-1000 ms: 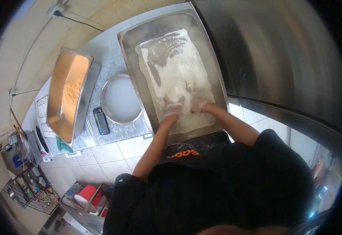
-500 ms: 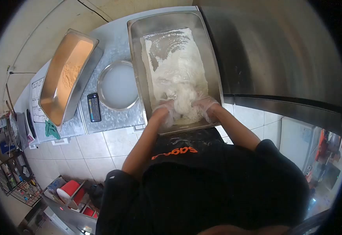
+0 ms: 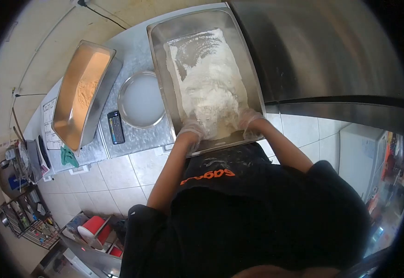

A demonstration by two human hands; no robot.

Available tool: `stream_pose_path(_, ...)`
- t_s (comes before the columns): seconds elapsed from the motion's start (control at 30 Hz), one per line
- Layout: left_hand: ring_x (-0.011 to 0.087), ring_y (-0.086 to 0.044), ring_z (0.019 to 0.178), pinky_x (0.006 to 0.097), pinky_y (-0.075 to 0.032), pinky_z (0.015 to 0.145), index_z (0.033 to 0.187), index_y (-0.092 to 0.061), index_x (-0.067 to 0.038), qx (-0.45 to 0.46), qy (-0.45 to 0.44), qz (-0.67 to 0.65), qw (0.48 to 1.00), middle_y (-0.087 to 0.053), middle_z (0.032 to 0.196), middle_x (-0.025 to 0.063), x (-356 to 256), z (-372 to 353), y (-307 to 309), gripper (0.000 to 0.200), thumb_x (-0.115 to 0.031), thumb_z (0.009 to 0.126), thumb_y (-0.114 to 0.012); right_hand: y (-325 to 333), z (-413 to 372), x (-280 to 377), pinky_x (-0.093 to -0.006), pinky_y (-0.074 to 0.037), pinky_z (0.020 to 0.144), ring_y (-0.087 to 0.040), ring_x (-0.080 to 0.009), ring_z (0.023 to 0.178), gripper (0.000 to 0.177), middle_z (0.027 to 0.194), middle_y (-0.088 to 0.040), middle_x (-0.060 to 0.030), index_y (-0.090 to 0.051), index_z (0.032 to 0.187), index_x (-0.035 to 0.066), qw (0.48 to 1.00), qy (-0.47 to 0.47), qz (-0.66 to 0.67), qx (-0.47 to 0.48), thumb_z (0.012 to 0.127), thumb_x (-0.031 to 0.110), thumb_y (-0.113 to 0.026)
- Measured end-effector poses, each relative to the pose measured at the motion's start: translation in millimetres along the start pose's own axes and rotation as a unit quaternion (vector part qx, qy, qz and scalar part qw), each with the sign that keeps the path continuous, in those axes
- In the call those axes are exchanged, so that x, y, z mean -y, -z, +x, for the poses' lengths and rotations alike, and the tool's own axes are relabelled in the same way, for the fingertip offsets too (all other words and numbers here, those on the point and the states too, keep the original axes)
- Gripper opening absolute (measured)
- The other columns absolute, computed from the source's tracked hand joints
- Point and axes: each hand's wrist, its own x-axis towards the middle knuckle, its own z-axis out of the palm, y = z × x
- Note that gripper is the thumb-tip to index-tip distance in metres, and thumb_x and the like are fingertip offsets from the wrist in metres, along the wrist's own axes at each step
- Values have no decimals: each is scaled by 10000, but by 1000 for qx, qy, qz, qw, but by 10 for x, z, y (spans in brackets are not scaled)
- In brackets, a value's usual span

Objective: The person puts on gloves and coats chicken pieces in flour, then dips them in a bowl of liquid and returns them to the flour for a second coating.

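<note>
A deep steel pan (image 3: 157,60) holds a layer of white flour (image 3: 213,69), heaped into a loose mound towards the near end. At the mound's left side, my left hand (image 3: 192,129), in a clear plastic glove, reaches into the flour by the near left corner. My right hand (image 3: 249,121), gloved the same way, is at the mound's right side against the pan's right wall. The flour hides the fingers of both hands. A bare patch of pan bottom streaked with flour shows at the far end.
Left of the pan sit a round steel dish (image 3: 142,99) of cloudy whitish liquid, a phone (image 3: 116,127) and a long steel container (image 3: 101,95) with orange-tan powder. A green cloth (image 3: 69,157) hangs at the table edge. A large steel surface (image 3: 322,51) stands close on the right.
Both hands have moved apart, outward to the sides of the pan. The flour that was lifted between them has dropped into a loose mound. The view has shifted slightly.
</note>
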Motion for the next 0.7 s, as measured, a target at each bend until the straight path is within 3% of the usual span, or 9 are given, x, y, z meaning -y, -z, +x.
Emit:
stream_pose_path(0.03,340,-662,1043,443,-528,826,1162,-684,-89,5,-75,184,980,-693,1153,164,-31,-9,4,359,-201,831,-600,-172,49,71,-425,-535,714,-691,-366,856,274,892,-686,-231,-696,976,73,1000,-16,1,-4,760,242,-691)
stream_pose_path(0.2,336,-667,1044,461,-507,892,1176,-682,-94,71,-116,159,978,-703,1125,166,140,185,-63,367,-215,850,-567,-584,578,121,-427,-500,926,-664,-344,1015,347,1035,-681,-225,-678,1093,56,961,-137,212,115,805,239,-614)
stream_pose_path(0.27,335,-646,1094,461,-483,945,1234,-659,-114,93,-83,178,976,-679,1175,184,101,194,205,411,-215,851,-552,-588,461,-39,-409,-448,1019,-618,-337,1121,518,1212,-627,-246,-600,1254,12,1000,3,-29,-8,779,218,-611)
stream_pose_path(0.3,336,-625,1145,458,-465,982,1288,-636,-132,101,-40,198,974,-653,1232,201,12,148,389,458,-211,847,-545,-275,382,-22,-405,-452,1016,-611,-345,1135,567,1254,-590,-283,-556,1301,-8,989,-75,101,-83,780,211,-606)
stream_pose_path(0.4,344,-517,1284,422,-422,1058,1462,-442,-70,-137,23,287,948,-505,1400,272,-101,423,410,670,-219,823,-581,1184,148,222,-420,-453,1013,-596,-363,1169,594,1283,-558,-326,-516,1363,4,945,-237,174,-147,799,180,-574)
stream_pose_path(0.47,348,-481,1320,413,-413,1075,1497,-374,-32,-192,21,367,910,-464,1430,290,-363,493,441,729,-215,821,-580,893,438,371,-422,-447,1021,-591,-360,1182,593,1284,-567,-308,-514,1365,8,934,-273,77,-219,811,206,-584)
stream_pose_path(0.53,352,-519,1285,414,-428,1066,1487,-338,34,-280,51,195,939,-504,1391,276,-409,568,340,738,-208,830,-570,767,525,371,-424,-441,1028,-585,-357,1195,593,1286,-577,-289,-511,1367,12,905,-314,-18,-286,823,232,-595)
stream_pose_path(0.63,361,-574,1215,403,-467,1020,1396,-502,-14,-267,81,-6,960,-557,1321,282,-294,646,224,627,-192,803,-600,817,536,169,-430,-465,997,-611,-361,1129,606,1206,-622,-258,-521,1351,12,972,-211,91,-44,825,283,-650)
stream_pose_path(0.7,355,-586,1194,398,-475,1004,1320,-550,-25,-207,59,40,976,-580,1288,265,-99,784,319,543,-182,802,-598,944,649,-101,-433,-481,976,-628,-364,1085,619,1153,-653,-238,-527,1341,12,972,-128,156,117,827,318,-688)
